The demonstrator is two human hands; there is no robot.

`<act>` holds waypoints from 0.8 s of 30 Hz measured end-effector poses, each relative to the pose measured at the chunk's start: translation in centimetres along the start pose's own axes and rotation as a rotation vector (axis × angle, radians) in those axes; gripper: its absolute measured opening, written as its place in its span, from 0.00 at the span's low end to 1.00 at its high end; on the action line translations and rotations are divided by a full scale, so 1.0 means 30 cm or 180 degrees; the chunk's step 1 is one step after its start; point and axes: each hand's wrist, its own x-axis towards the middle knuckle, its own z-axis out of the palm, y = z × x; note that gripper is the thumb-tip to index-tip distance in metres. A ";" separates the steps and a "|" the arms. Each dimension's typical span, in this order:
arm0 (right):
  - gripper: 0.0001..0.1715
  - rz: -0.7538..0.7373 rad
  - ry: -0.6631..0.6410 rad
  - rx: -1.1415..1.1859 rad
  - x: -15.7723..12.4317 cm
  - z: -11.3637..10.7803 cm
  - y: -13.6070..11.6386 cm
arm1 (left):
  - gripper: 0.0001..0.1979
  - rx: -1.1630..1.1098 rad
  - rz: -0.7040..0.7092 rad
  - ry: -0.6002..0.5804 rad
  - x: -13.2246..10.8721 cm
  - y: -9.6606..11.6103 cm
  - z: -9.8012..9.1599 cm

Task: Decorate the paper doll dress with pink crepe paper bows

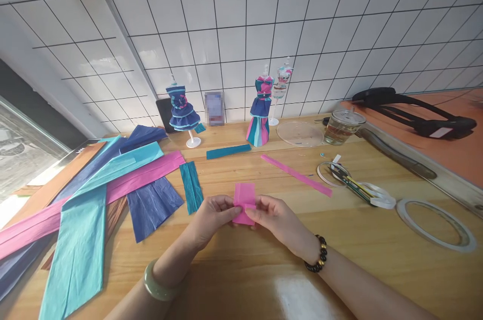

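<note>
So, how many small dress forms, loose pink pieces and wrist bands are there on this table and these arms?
Small dress forms: 3 (blue-dressed form, striped-skirt form, rear form)
Loose pink pieces: 3 (held piece, narrow strip, long strip)
Wrist bands: 2 (pale bangle, beaded bracelet)
Total: 8

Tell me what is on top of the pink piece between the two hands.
The thumbs of the left hand and right hand lie on the pink piece. The patches under them are covered, and any fingertips behind the piece are mostly hidden.
</note>
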 end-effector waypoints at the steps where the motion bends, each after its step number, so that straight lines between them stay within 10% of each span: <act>1: 0.17 0.0045 0.0051 0.0011 0.000 -0.002 -0.003 | 0.09 0.0052 -0.0006 -0.0051 -0.001 0.002 0.002; 24: 0.07 -0.0129 0.0366 -0.0764 0.011 -0.024 0.018 | 0.08 0.0049 -0.0066 0.0035 -0.007 0.013 0.009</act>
